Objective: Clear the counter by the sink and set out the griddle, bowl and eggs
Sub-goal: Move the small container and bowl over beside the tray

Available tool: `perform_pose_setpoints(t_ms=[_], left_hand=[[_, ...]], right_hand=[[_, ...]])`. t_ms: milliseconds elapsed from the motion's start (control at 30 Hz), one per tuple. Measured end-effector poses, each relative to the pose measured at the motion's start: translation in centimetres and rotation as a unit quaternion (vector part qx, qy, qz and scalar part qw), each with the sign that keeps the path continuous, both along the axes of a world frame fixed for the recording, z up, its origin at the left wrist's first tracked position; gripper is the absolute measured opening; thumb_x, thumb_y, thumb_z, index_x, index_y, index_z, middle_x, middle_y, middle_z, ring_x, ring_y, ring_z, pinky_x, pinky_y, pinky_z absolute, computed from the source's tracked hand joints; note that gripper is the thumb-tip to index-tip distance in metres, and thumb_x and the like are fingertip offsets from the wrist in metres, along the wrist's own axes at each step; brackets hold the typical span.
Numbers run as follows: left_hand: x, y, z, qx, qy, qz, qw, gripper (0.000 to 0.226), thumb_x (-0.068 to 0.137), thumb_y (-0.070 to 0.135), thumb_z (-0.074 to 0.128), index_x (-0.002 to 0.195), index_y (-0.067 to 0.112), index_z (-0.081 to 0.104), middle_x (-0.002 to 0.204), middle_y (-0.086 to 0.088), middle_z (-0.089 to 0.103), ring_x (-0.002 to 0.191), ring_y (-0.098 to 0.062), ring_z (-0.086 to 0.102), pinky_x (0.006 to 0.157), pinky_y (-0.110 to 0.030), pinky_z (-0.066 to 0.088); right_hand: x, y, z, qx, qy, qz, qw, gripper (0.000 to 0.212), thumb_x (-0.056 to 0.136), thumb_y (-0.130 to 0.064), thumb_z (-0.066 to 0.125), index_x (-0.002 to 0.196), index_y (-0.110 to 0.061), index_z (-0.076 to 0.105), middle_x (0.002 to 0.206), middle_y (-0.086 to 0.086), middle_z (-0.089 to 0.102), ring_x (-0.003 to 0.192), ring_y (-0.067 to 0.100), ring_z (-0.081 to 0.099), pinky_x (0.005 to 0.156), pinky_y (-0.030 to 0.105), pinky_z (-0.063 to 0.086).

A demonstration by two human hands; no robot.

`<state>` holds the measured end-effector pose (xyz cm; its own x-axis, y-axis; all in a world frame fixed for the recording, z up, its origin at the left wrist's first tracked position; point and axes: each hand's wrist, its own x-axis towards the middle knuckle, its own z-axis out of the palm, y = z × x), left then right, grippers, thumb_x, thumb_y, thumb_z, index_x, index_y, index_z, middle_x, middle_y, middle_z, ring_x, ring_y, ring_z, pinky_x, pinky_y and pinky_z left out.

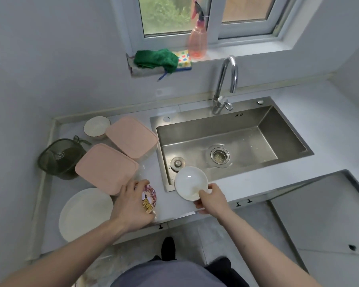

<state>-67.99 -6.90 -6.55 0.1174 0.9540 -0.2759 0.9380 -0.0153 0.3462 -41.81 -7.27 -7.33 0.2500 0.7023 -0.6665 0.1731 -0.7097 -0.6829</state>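
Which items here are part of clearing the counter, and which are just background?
In play: small white dish pinched by right hand; printed cup gripped by left hand; two pink-lidded containers; large white plate; white bowl; dark basket.

Background: spray bottle, green cloth, sponge, faucet.

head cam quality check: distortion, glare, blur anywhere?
Head view: strong wide-angle bowing along the counter edge and window frame; soft daylight, faint shadows; mild glare on the faucet and white bowl; the cup print is slightly soft.
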Motion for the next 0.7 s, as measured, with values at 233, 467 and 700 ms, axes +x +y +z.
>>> perform_pose_setpoints(t_ms=[233, 467, 700], left_hand=[[6.4, 0.1, 4.4, 0.058, -0.034, -0.045, 0.997, 0.095, 0.054, 0.071, 0.066, 0.139, 0.043, 0.036, 0.127, 0.014, 0.042, 0.118, -0.012, 0.043, 0.099, -0.034, 0.046], [18.4, -0.9, 9.6, 0.070, -0.119, -0.119, 0.983, 0.096, 0.047, 0.070, 0.061, 0.137, 0.042, 0.041, 0.123, 0.018, 0.037, 0.117, -0.013, 0.040, 0.094, -0.034, 0.049], [31.4, -1.6, 11.7, 0.102, -0.138, -0.247, 0.954, 0.091, 0.051, 0.060, 0.073, 0.135, 0.047, 0.040, 0.123, 0.022, 0.038, 0.118, -0.009, 0.039, 0.081, -0.030, 0.044]], right_hand=[[6.6, -2.5, 2.5, 0.029, 0.008, -0.036, 0.999, 0.026, 0.092, -0.018, 0.049, 0.118, -0.014, 0.050, 0.082, 0.009, 0.078, 0.079, 0.024, 0.077, 0.055, 0.030, 0.057], [16.8, -6.8, 5.7, 0.064, 0.019, -0.111, 0.992, 0.024, 0.095, -0.021, 0.051, 0.118, -0.016, 0.049, 0.082, 0.008, 0.079, 0.081, 0.024, 0.077, 0.066, 0.036, 0.060], [28.5, -13.1, 7.7, 0.092, 0.004, -0.220, 0.971, 0.022, 0.095, -0.024, 0.053, 0.116, -0.017, 0.050, 0.076, 0.005, 0.078, 0.073, 0.021, 0.076, 0.057, 0.031, 0.056]])
